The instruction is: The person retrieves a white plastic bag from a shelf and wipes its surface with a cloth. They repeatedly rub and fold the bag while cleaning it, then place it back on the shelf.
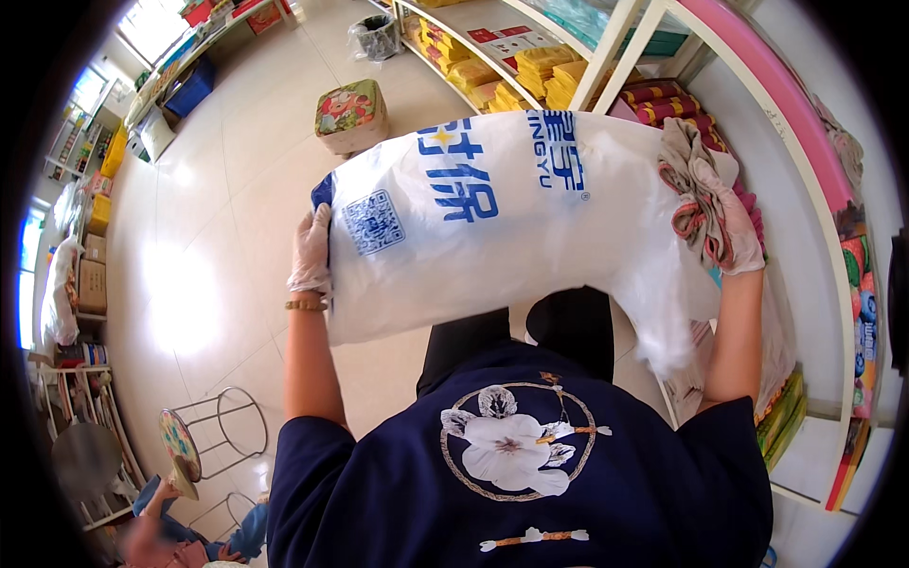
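Observation:
A large white plastic bag (540,234) with blue print and a printed code spans the space before me, above my legs. My left hand (311,248), in a thin see-through glove, grips the bag's left end near a dark blue corner. At the other end, my gloved right hand (738,227) holds a crumpled grey cloth with reddish edging (685,184) against the bag. Loose, wrinkled plastic hangs down below that hand. What fills the bag is hidden.
White metal shelving (603,64) with stacked yellow packets (543,67) stands ahead and to my right. A square padded stool (351,113) sits beyond the bag. At lower left are a round metal-legged stool (213,433) and a seated person (192,529). A lined bin (376,37) stands farther off.

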`<action>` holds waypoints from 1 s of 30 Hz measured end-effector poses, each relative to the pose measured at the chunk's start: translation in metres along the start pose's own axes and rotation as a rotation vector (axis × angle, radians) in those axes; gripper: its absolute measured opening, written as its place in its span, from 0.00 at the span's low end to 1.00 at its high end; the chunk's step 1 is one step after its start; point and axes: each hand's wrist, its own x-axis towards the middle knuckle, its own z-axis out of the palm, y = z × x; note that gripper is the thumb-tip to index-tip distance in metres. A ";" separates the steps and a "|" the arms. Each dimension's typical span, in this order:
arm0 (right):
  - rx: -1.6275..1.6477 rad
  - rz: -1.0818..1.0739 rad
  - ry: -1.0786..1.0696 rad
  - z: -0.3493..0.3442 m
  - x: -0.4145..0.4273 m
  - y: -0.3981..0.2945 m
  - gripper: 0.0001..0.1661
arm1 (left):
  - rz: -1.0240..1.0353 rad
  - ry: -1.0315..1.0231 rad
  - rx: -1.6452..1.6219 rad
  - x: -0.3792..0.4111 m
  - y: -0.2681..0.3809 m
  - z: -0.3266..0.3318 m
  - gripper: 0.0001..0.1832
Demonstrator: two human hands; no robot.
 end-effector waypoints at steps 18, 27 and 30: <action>-0.409 0.632 -0.300 0.029 0.140 0.198 0.18 | -0.454 -0.104 0.850 -0.065 -0.101 -0.170 0.22; -0.358 0.732 -0.403 0.056 0.144 0.217 0.19 | 0.347 -0.432 1.204 -0.069 -0.048 -0.004 0.31; -0.512 0.653 -0.403 0.062 0.137 0.210 0.18 | 0.529 -0.749 1.146 -0.090 -0.044 0.087 0.34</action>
